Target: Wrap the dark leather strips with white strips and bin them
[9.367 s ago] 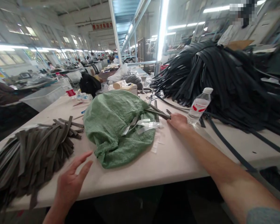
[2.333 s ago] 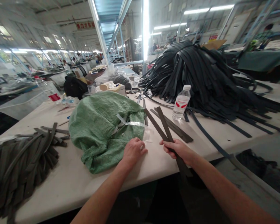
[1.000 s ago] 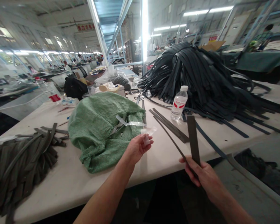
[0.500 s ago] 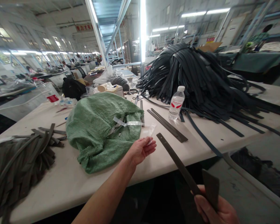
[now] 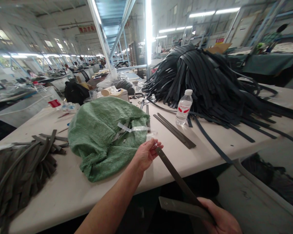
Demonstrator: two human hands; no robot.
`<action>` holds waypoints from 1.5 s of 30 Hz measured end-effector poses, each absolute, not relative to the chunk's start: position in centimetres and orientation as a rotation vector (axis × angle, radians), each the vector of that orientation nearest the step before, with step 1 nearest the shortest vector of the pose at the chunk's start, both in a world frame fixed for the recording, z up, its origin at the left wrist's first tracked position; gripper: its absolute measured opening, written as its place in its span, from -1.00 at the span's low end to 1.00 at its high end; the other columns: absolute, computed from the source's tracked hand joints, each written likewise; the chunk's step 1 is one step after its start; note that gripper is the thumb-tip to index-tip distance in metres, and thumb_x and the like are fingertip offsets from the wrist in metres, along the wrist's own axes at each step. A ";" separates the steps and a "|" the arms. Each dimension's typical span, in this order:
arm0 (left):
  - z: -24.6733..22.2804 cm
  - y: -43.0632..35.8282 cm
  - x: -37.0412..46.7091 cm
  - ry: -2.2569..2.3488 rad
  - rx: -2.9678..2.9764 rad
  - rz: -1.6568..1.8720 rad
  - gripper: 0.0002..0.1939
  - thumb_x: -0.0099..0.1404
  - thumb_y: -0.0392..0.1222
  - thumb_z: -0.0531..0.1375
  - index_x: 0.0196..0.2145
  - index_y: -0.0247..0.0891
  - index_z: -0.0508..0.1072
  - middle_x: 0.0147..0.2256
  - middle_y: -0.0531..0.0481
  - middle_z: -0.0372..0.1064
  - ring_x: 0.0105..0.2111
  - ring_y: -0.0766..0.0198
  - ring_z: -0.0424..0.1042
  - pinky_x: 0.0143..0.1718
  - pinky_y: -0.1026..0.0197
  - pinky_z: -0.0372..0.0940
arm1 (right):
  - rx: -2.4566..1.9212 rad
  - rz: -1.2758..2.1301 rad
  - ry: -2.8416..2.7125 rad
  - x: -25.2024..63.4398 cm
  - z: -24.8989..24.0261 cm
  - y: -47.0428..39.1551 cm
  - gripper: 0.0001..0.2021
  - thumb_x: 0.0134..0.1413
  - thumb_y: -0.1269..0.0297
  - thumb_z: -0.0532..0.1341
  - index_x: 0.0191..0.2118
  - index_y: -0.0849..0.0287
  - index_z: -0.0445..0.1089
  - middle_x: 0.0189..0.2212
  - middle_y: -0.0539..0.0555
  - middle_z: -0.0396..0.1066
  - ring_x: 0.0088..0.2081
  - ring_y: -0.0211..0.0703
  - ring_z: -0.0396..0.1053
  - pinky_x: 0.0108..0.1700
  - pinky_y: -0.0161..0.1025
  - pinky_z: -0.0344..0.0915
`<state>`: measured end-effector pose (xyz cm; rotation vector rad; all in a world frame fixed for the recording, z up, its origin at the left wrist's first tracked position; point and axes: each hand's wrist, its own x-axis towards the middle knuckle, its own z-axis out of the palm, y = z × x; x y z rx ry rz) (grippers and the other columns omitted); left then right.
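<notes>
My right hand (image 5: 221, 216), at the lower right, is closed round a dark grey strap (image 5: 178, 177), which appears folded, with two lengths spreading from the grip. The upper length reaches up to my left hand (image 5: 147, 152), and its end, with a small hole, lies at those fingertips; I cannot tell whether they touch it. My left thumb and fingers pinch a small clear plastic piece (image 5: 152, 135), mostly blurred against the pale table (image 5: 136, 182). Just left of that hand lies a green woven sack (image 5: 97, 130) with white strips on it.
Dark grey straps (image 5: 21, 172) are heaped at the left, and a large bundle of black straps (image 5: 197, 78) at the back right. A water bottle (image 5: 184, 108) stands before the bundle. Two loose straps (image 5: 174, 130) lie mid-table. A white bin (image 5: 256, 195) is at the lower right.
The strap's upper end has moved left, up to my left fingers. Its other length has swung left and down. My left hand has shifted slightly left.
</notes>
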<state>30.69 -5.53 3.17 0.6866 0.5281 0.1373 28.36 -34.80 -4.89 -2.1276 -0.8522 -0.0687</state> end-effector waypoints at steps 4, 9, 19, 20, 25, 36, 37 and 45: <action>3.4 -6.1 30.8 0.543 0.616 0.184 -0.83 0.21 -0.20 0.30 -0.43 -0.34 0.42 -0.47 0.00 0.45 -0.44 0.29 0.49 -0.30 0.23 0.40 | -2.100 -0.324 -1.061 28.6 -4.4 -34.4 -0.77 0.19 0.06 0.18 -0.14 0.03 0.46 -0.34 0.02 0.60 -0.38 -0.10 0.57 -0.39 -0.38 0.47; 3.7 -6.4 30.7 0.527 0.600 0.165 -0.86 0.22 -0.19 0.29 -0.33 -0.34 0.47 -0.35 -0.06 0.50 -0.39 0.27 0.51 -0.30 0.23 0.42 | -2.187 -0.251 -1.046 28.3 -3.3 -33.9 -0.75 0.24 0.06 0.13 -0.14 0.08 0.43 -0.33 0.06 0.59 -0.35 -0.12 0.57 -0.37 -0.40 0.47; 3.4 -6.8 30.0 0.478 0.610 0.175 -0.84 0.19 -0.20 0.32 -0.28 -0.31 0.50 -0.31 -0.08 0.53 -0.31 0.21 0.54 -0.22 0.21 0.40 | -2.252 -0.018 -0.864 28.0 -3.6 -33.7 -0.77 0.23 0.04 0.14 -0.14 0.00 0.40 -0.42 -0.05 0.55 -0.44 -0.16 0.53 -0.46 -0.39 0.41; 3.3 -6.9 29.9 0.475 0.615 0.183 -0.84 0.19 -0.19 0.31 -0.28 -0.31 0.50 -0.31 -0.09 0.53 -0.30 0.20 0.54 -0.21 0.21 0.40 | -2.259 -0.008 -0.850 27.9 -3.5 -33.7 -0.77 0.22 0.03 0.14 -0.14 0.00 0.41 -0.43 -0.05 0.55 -0.44 -0.15 0.53 -0.47 -0.39 0.40; 3.1 -7.1 29.5 0.440 0.639 0.263 -0.75 0.19 -0.18 0.32 -0.18 -0.32 0.50 -0.29 -0.12 0.54 -0.29 0.21 0.54 -0.16 0.21 0.39 | -2.285 0.014 -0.794 27.2 -3.4 -33.3 -0.76 0.23 0.03 0.12 -0.14 0.02 0.41 -0.45 -0.05 0.53 -0.46 -0.15 0.52 -0.50 -0.37 0.36; 1.3 -9.6 28.3 0.485 0.596 0.381 -0.62 -0.03 -0.13 0.45 -0.27 -0.34 0.50 -0.36 -0.11 0.54 -0.36 0.23 0.54 -0.18 0.23 0.39 | -2.135 0.127 -0.687 26.5 -2.7 -29.7 -0.74 0.21 -0.01 0.12 -0.24 0.05 0.41 -0.50 -0.06 0.45 -0.49 -0.18 0.42 -0.42 -0.36 0.32; 1.2 -9.9 28.1 0.492 0.591 0.359 -0.61 -0.03 -0.13 0.45 -0.27 -0.35 0.50 -0.37 -0.12 0.54 -0.37 0.23 0.54 -0.20 0.23 0.40 | -2.108 0.155 -0.673 26.5 -2.4 -29.0 -0.73 0.22 -0.01 0.11 -0.25 0.06 0.40 -0.52 -0.05 0.43 -0.50 -0.18 0.40 -0.42 -0.35 0.31; 3.1 -8.6 26.2 0.433 0.699 0.412 -0.67 -0.02 -0.13 0.44 -0.32 -0.35 0.53 -0.37 -0.10 0.53 -0.34 0.23 0.51 -0.19 0.23 0.36 | -1.758 0.612 -0.642 27.4 0.0 -24.7 -0.61 0.30 -0.04 -0.03 -0.28 0.17 0.32 -0.59 -0.06 0.29 -0.61 -0.26 0.29 -0.54 -0.35 0.24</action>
